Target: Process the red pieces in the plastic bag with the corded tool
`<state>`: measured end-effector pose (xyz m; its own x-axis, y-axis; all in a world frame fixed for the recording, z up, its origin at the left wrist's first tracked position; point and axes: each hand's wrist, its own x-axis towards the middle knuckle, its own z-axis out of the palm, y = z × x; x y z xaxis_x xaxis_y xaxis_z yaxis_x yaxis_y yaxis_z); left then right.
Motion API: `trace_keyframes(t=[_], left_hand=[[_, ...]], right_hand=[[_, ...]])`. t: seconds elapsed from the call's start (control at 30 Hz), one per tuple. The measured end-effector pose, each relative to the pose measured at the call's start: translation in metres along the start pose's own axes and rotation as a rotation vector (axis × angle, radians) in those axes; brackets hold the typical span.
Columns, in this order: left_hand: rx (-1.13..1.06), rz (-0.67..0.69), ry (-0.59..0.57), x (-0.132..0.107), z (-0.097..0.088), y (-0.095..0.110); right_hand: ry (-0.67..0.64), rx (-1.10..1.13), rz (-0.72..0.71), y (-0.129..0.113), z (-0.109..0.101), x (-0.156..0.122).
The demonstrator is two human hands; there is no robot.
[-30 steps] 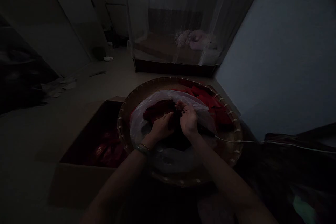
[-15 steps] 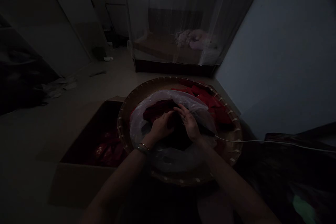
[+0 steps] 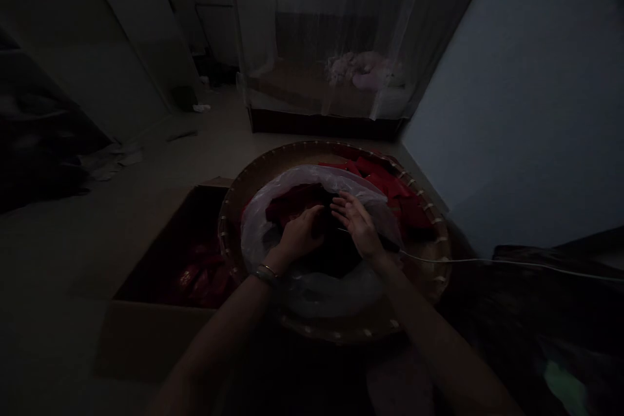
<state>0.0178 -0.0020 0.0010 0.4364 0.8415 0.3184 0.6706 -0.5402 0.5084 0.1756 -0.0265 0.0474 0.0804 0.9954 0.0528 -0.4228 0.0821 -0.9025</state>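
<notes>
My left hand (image 3: pixel 301 234), with bracelets at the wrist, is curled over the middle of a round woven basket tray (image 3: pixel 235 192). Its fingers are closed towards the thumb, and whatever lies in them is lost in the dark. To its right, my right hand (image 3: pixel 359 226) has its fingers stretched out and apart, holding nothing. Under both hands a whitish plastic sheet or bag (image 3: pixel 263 208) lies around dark red material (image 3: pixel 292 201) and a black area. Beside my right hand lies a dark handle (image 3: pixel 390 245) with a white cord (image 3: pixel 439 261); its kind is unclear.
Red pieces (image 3: pixel 385 182) lie along the tray's far right side. An open cardboard box (image 3: pixel 146 318) with shiny red items (image 3: pixel 199 273) stands at the left. Behind is a netted bed (image 3: pixel 312 94); a pale wall (image 3: pixel 526 91) rises at the right. The room is very dim.
My right hand has moved slightly right, away from my left hand, and its fingers have turned. My left hand stays almost in place.
</notes>
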Motion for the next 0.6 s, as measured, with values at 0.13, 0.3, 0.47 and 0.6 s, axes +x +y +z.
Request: trace_keyframes(t=[0.13, 0.3, 0.47, 0.6], left_hand=[[0.003, -0.009, -0.004, 0.0, -0.001, 0.002], [-0.011, 0.011, 0.005, -0.001, 0.0, -0.001], [-0.021, 0.005, 0.001, 0.0, 0.002, -0.003], [-0.026, -0.025, -0.009, 0.0, -0.001, 0.002]], right_hand=[[-0.04, 0.017, 0.037, -0.006, 0.004, 0.001], [0.035, -0.193, -0.064, -0.001, -0.004, 0.003], [-0.031, -0.48, -0.081, 0.016, -0.005, 0.006], [-0.031, -0.544, -0.109, 0.016, -0.001, 0.012]])
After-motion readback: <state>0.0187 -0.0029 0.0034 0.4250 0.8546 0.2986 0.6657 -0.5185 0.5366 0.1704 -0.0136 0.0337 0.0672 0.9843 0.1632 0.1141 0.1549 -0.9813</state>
